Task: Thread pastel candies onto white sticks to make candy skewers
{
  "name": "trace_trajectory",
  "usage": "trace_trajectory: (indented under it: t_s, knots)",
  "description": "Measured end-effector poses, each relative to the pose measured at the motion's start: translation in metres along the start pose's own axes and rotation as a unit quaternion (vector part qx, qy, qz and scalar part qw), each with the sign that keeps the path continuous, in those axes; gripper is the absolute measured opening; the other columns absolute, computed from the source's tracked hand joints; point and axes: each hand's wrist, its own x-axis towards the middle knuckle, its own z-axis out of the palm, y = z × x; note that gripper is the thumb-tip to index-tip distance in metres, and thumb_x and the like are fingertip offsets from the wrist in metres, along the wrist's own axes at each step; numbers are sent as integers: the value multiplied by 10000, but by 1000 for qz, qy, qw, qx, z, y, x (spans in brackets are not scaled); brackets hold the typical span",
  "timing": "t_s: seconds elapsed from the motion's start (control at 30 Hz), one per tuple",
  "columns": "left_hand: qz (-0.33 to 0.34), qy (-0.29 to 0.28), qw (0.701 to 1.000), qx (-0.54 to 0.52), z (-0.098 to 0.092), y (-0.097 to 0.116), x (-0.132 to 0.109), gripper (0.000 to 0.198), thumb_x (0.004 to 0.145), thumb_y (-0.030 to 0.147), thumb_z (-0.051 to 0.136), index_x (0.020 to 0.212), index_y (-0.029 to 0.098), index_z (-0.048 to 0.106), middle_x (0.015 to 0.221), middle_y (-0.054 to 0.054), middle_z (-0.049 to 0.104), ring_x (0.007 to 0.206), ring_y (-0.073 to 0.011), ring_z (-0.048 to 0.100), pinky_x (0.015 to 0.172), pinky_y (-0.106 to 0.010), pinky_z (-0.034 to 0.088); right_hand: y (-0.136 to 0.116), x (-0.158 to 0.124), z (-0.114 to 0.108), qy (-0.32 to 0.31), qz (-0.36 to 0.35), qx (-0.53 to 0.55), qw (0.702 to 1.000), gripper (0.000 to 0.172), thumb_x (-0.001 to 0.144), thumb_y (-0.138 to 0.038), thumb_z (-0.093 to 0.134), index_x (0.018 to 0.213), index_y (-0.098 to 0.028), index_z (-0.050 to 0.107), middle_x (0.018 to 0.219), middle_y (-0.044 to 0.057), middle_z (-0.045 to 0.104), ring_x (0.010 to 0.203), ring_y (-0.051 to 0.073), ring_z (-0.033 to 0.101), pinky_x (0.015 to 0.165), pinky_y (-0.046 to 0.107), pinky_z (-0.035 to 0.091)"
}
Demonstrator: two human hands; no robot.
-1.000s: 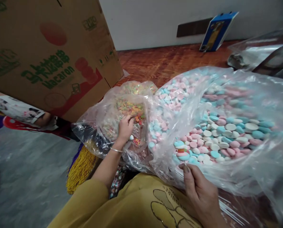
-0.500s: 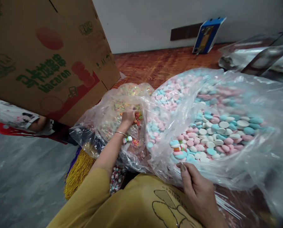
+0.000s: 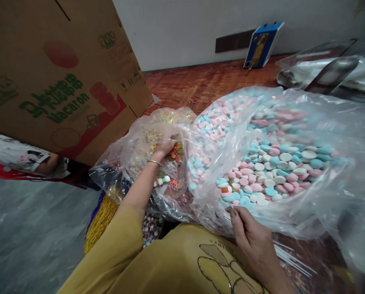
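Observation:
My left hand [image 3: 166,144] is inside a clear bag [image 3: 130,139] of small, bright ring-shaped candies [image 3: 176,152]. Its fingers look curled among the candies, and whatever they hold is hidden. My right hand [image 3: 252,232] pinches a thin white stick between thumb and index finger. Threaded on that stick is a candy skewer [image 3: 227,192] of blue, pink and white pieces with small red and green ones between. It stands at the near edge of a large open plastic bag full of pastel marshmallow discs [image 3: 271,171]. A short stacked candy piece [image 3: 162,181] lies by my left wrist.
White sticks [image 3: 294,258] lie beside my right wrist. A Macaron carton [image 3: 62,81] rises at left, near another person's arm [image 3: 47,164]. Against the wall stands a blue box [image 3: 263,44]; a metal scoop [image 3: 332,73] rests at right. Wrapped sweets [image 3: 152,228] sit below.
My left hand stays in the candy bag with its fingers shifted slightly. My right hand keeps its hold on the stick. The whole view has moved a little.

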Motion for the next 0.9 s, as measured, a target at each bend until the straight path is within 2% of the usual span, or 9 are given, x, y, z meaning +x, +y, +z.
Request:
trace_trajectory:
  t_s: [0.17, 0.33, 0.5, 0.6, 0.8, 0.9]
  knots:
    - [33, 20, 999, 4, 4, -5, -18, 74, 823, 198, 654, 854, 194, 721, 1040, -123, 773, 1073, -272, 659, 1025, -354, 460, 4, 0, 4, -12, -3, 1, 1000, 283, 1057, -382, 424, 960, -220, 635, 672, 2, 681, 548, 159, 628, 521, 236, 436]
    - [34, 45, 998, -30, 5, -11, -28, 112, 880, 197, 601, 936, 178, 696, 1050, -98, 766, 1003, -215, 682, 955, -313, 506, 5, 0, 3, -5, -13, 1, 1000, 266, 1048, -372, 434, 955, -222, 633, 668, -1, 688, 525, 156, 619, 515, 237, 432]
    - [4, 50, 997, -51, -2, -14, -23, 215, 895, 154, 541, 1029, 158, 709, 1114, -88, 779, 988, -188, 701, 922, -301, 532, 4, 0, 3, -1, -14, -5, 1000, 265, 1051, -367, 435, 958, -216, 633, 659, -11, 672, 521, 149, 614, 527, 234, 430]
    - [1, 35, 998, -44, -3, -12, -19, 203, 891, 160, 563, 999, 168, 734, 1106, -91, 788, 971, -201, 707, 922, -319, 533, 2, 0, 4, -3, -16, -8, 1000, 258, 1049, -358, 438, 959, -215, 633, 652, -18, 667, 523, 148, 618, 539, 234, 434]
    - [28, 6, 1000, 0, 1, 2, -12, 217, 841, 110, 572, 909, 176, 767, 1137, -124, 786, 1073, -273, 680, 1015, -361, 461, 1, -1, 2, -6, -9, -12, 1000, 269, 1051, -366, 431, 955, -216, 633, 649, -18, 661, 523, 147, 607, 533, 232, 430]
    - [34, -7, 999, 19, 1, 9, -11, 221, 821, 103, 571, 885, 185, 766, 1112, -132, 790, 1080, -294, 675, 996, -359, 447, 2, -1, 1, -5, -6, -16, 1000, 264, 1053, -366, 432, 959, -215, 626, 638, -26, 643, 511, 141, 587, 527, 226, 427]
